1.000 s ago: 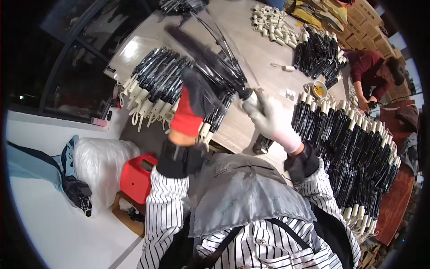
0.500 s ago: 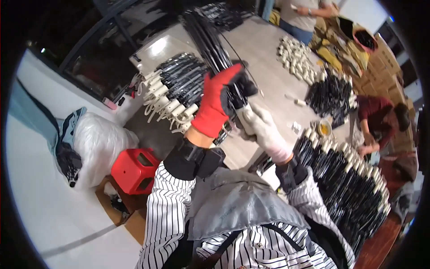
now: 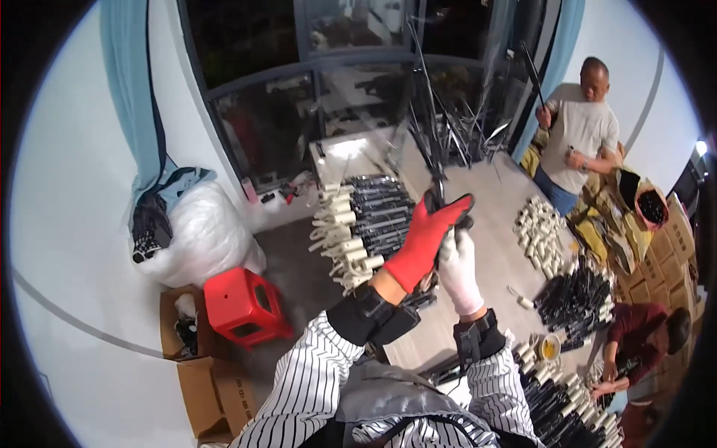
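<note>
- Head view: umbrella point(image 3: 435, 160) raised above the table point(image 3: 489, 216), near upright before the window point(image 3: 358, 56); half a second earlier it leaned left as a slim bundle, whereas ribs now splay.
- Left hand point(image 3: 426, 243), red-gloved: clenched round the shaft.
- Right hand point(image 3: 458, 272), white-gloved: grasping the lower end just below; handle hidden.
- Co-worker point(image 3: 582, 134): head now visible, one hand holding a black rod point(image 3: 533, 73).
</note>
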The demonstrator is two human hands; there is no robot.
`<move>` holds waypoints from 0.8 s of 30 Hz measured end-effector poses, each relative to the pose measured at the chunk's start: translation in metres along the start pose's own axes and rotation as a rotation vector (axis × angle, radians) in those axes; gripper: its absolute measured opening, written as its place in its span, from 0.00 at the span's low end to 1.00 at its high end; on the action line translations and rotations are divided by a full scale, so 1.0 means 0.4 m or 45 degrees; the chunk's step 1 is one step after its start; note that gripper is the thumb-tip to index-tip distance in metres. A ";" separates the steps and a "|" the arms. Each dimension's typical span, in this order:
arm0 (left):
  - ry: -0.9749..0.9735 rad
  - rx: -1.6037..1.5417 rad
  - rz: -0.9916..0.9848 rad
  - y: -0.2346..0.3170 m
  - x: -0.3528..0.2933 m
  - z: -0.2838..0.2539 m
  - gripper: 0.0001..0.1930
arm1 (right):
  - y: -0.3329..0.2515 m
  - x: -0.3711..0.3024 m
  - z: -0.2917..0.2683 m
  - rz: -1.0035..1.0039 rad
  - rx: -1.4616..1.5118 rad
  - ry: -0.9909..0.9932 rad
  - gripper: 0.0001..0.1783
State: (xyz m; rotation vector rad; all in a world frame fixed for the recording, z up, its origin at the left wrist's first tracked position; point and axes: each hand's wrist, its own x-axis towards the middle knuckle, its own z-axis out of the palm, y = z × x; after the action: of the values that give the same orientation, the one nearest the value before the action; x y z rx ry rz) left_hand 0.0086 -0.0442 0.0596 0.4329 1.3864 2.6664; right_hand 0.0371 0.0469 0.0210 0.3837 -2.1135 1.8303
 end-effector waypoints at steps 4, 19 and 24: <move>0.231 0.111 0.187 0.032 -0.022 0.000 0.12 | 0.018 -0.005 0.040 -0.075 0.125 -0.055 0.18; 0.242 0.286 0.399 0.108 -0.032 -0.306 0.25 | -0.050 -0.176 -0.133 0.400 0.326 -0.323 0.28; -0.239 -0.568 0.244 0.360 0.015 -0.322 0.32 | 0.007 -0.377 -0.255 0.469 0.372 -0.483 0.31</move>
State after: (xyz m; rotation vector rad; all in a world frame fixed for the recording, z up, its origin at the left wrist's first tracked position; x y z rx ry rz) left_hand -0.0301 -0.2276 0.1082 0.7674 0.7001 2.8767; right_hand 0.1802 0.1477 -0.0299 0.4660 -2.2783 2.4607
